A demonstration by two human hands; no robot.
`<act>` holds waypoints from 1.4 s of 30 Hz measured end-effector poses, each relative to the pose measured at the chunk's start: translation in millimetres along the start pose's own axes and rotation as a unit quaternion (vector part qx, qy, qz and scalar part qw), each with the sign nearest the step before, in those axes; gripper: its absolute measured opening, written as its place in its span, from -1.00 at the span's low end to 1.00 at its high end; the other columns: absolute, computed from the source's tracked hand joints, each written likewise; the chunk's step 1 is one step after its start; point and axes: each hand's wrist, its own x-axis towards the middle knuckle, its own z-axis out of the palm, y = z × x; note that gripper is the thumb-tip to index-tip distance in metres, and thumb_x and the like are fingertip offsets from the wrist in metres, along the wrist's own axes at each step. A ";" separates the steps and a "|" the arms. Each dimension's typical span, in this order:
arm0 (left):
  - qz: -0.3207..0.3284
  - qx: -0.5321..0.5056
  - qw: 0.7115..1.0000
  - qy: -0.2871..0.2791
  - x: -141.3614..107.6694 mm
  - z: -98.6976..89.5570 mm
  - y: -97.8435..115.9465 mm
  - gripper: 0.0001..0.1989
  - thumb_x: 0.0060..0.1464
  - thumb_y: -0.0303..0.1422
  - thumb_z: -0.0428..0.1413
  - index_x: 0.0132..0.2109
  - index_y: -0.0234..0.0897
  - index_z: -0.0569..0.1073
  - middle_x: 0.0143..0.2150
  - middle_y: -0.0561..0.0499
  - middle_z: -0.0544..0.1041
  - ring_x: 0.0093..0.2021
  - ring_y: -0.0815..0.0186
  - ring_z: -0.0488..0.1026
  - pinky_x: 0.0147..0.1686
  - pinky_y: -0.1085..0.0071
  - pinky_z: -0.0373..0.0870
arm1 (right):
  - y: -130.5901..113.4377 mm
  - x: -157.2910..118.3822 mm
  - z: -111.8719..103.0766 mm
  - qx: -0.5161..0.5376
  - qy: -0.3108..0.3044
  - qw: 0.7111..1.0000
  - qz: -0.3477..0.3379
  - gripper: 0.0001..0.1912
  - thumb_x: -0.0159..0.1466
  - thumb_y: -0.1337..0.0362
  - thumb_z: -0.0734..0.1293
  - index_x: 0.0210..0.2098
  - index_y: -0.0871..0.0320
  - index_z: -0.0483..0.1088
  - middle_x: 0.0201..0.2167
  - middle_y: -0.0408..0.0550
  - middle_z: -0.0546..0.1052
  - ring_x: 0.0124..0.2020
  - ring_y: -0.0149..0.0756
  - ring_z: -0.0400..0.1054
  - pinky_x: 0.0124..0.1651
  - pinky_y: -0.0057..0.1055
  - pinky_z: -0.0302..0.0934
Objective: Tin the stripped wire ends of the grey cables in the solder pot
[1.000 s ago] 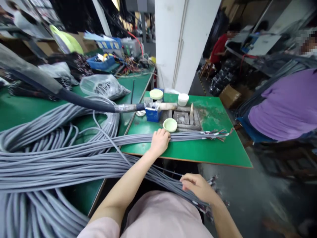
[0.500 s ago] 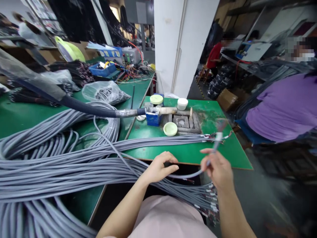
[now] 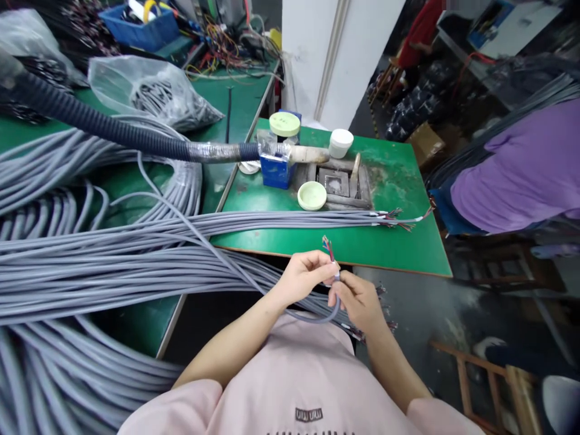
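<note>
Both hands meet at one end of a grey cable (image 3: 336,307) in front of my chest. My left hand (image 3: 304,275) pinches it near the white band, below the bare coloured wires that stick up. My right hand (image 3: 359,300) grips the grey sheath just below. The cable curves down and back left towards the pile. Beyond my hands, a bundle of grey cables (image 3: 272,220) lies across the green table, its stripped ends at the right. More cables (image 3: 181,272) run underneath my left forearm, and their ends hang past the table edge behind my hands.
On the green table (image 3: 394,241) stand a solder pot (image 3: 334,183), a pale green bowl (image 3: 312,196), a white tub (image 3: 341,143) and a blue box (image 3: 275,172). An extraction hose (image 3: 149,136) crosses from the left. A person in purple (image 3: 530,169) sits at the right.
My right hand has brought the cable end left and down, closer to my body. My left hand, previously open, now pinches that end. The view has tilted downward.
</note>
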 end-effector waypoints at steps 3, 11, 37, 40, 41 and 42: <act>0.003 -0.010 1.000 -0.006 1.1 3.6 -3.5 -0.69 0.00 -0.20 0.23 -0.47 -0.35 0.40 -0.61 0.10 0.39 -0.57 0.47 0.33 -0.48 0.50 0.29 | 3.0 4.8 -1.0 0.059 -0.007 0.998 0.017 -0.68 0.33 0.09 0.20 -0.33 0.19 0.43 -0.66 -0.18 0.45 -0.70 -0.52 0.15 -0.60 -0.54 0.04; 0.053 0.021 0.991 0.121 8.3 5.9 0.4 -0.68 -0.17 -0.18 0.33 -0.45 -0.33 0.43 -0.60 0.13 0.41 -0.59 0.53 0.26 -0.53 0.55 0.23 | 22.1 13.3 6.1 0.329 -0.039 0.938 0.101 -0.59 0.19 -0.08 0.30 -0.44 0.17 0.35 -0.82 -0.23 0.32 -0.80 -0.51 0.00 -0.70 -0.53 -0.15; 0.064 -0.070 0.975 0.200 10.8 11.1 -7.9 -0.76 -0.19 -0.29 0.33 -0.43 -0.32 0.46 -0.49 0.11 0.48 -0.56 0.54 0.31 -0.55 0.59 0.26 | 29.9 16.7 12.8 0.320 -0.029 0.942 0.099 -0.58 0.17 -0.11 0.31 -0.44 0.16 0.33 -0.82 -0.24 0.31 -0.80 -0.50 0.00 -0.67 -0.50 -0.15; 0.061 -0.133 0.965 0.220 9.3 16.0 -15.7 -0.75 -0.19 -0.28 0.33 -0.43 -0.31 0.44 -0.52 0.13 0.45 -0.57 0.55 0.30 -0.56 0.61 0.25 | 27.9 18.7 16.2 0.345 -0.029 0.934 0.091 -0.58 0.14 -0.11 0.33 -0.45 0.15 0.32 -0.85 -0.25 0.28 -0.81 -0.50 -0.01 -0.65 -0.49 -0.14; 0.052 -0.156 0.962 0.219 9.1 17.6 -16.5 -0.74 -0.20 -0.28 0.33 -0.43 -0.31 0.43 -0.53 0.14 0.44 -0.58 0.56 0.29 -0.57 0.61 0.24 | 26.5 19.4 17.2 0.350 -0.030 0.932 0.089 -0.57 0.13 -0.12 0.33 -0.46 0.14 0.32 -0.85 -0.26 0.27 -0.81 -0.50 -0.01 -0.65 -0.48 -0.13; 0.041 -0.176 0.959 0.217 9.2 18.9 -16.4 -0.74 -0.20 -0.28 0.32 -0.43 -0.31 0.42 -0.54 0.14 0.43 -0.59 0.56 0.28 -0.58 0.62 0.23 | 25.2 20.1 18.2 0.354 -0.029 0.930 0.089 -0.56 0.12 -0.13 0.34 -0.48 0.14 0.31 -0.86 -0.27 0.26 -0.81 -0.50 -0.02 -0.64 -0.48 -0.12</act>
